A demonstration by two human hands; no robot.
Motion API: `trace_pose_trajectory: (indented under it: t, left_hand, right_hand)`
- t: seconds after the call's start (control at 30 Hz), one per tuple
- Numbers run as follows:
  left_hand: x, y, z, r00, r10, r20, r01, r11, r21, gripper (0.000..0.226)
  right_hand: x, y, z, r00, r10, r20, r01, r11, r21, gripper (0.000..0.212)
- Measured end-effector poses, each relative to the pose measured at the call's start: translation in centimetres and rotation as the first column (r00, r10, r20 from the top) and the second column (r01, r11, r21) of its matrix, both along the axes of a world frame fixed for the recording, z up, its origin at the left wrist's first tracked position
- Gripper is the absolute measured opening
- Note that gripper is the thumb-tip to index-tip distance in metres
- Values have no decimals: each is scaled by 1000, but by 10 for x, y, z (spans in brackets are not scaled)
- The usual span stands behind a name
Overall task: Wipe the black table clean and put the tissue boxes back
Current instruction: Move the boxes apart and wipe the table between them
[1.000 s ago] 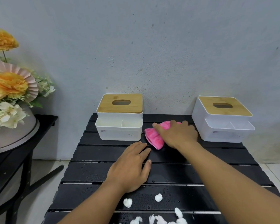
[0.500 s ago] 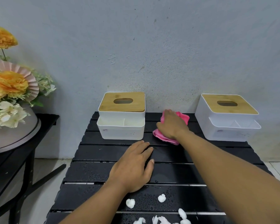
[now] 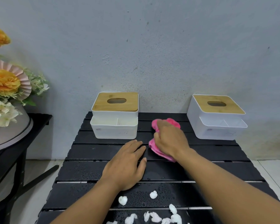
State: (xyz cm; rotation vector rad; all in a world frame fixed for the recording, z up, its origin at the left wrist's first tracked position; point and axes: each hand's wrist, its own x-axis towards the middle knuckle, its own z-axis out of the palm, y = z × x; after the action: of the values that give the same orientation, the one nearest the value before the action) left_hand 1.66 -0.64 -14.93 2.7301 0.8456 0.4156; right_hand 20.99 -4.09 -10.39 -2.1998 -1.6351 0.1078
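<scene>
— Grey wall at the back, and against it the slatted black table (image 3: 217, 152), beaded with water. How far along is the wiping?
— About midway, I'd judge. The right hand (image 3: 170, 139) is bunched over the pink cloth (image 3: 166, 122), fingers curled round it, on the far slats between the two boxes. The left hand (image 3: 126, 165) lies flat and spread on the table nearer the body, holding nothing, just beside the cloth.
— And the boxes?
— Both stand at the far edge by the wall. The left tissue box (image 3: 115, 126) is near the cloth, and the right tissue box (image 3: 217, 123) is at the far right corner.
— How should this stroke go?
— Spread the cloth flatter and draw it along the slats, not across, so water isn't pushed into the gaps. Work from the wall toward the body and gather the white scraps (image 3: 153, 194) near the front last. Let the flat left hand brace the table. The patches under each box likely need a pass too.
</scene>
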Motion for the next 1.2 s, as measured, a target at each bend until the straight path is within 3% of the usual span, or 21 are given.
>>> trace_pose_trajectory:
  t: [0.07,0.17,0.27,0.4,0.8,0.93,1.2]
  left_hand:
    - [0,0,0,1000,2,7,-2,1000,-8,53]
    - [0,0,0,1000,5,8,-4,1000,-11,53]
    - [0,1,0,1000,8,7,-8,1000,-10,53]
    - [-1,0,0,1000,3,15,-3,1000,-16,53]
    - [0,1,1,999,-13,29,12,1000,22,54]
    - [-1,-1,-1,1000,-8,28,7,1000,14,54]
    - [-1,-1,0,1000,-3,29,3,1000,5,53]
  right_hand:
    - [17,19,-1,994,-77,79,79,997,-22,33]
    - [36,43,-8,965,-230,124,257,916,-307,77]
    - [40,60,-10,959,-283,14,267,888,-373,85]
    - [41,70,-12,945,-326,-14,298,882,-365,91]
    - [3,6,-19,986,-162,28,164,958,-235,53]
    - [-5,-7,-21,985,-170,-11,163,960,-226,50]
    - [42,46,-11,967,-247,-66,221,937,-271,49]
